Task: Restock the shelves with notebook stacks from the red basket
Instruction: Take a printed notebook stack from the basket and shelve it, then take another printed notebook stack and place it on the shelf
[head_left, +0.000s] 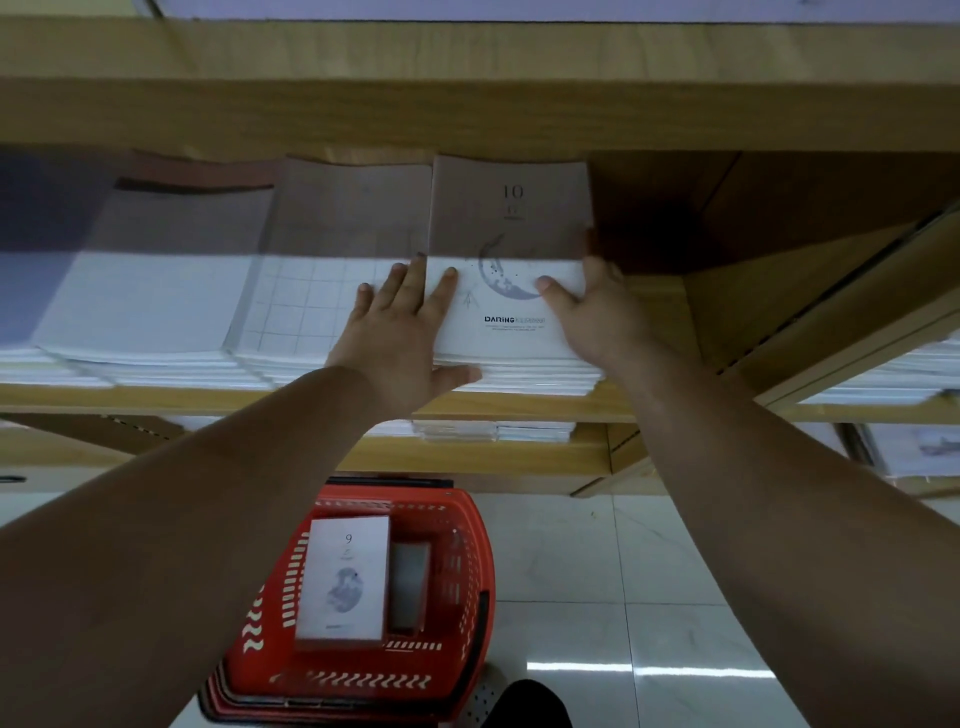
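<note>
- The notebook stack (511, 306) lay at the front edge of the shelf (156, 397), rightmost in the row and just beside a grid-covered stack (301, 312), probably being squared into line.
- The left grip (410, 332) was open, its fingers flat over the stack's left edge and its thumb against the front, apparently to nudge it.
- The right grip (597, 306) had its thumb on the cover. Its fingers were hidden past the right side, so whether they clasped the stack could not be told.
- More notebooks (343, 582) sat in the red basket (457, 571) on the floor.
</note>
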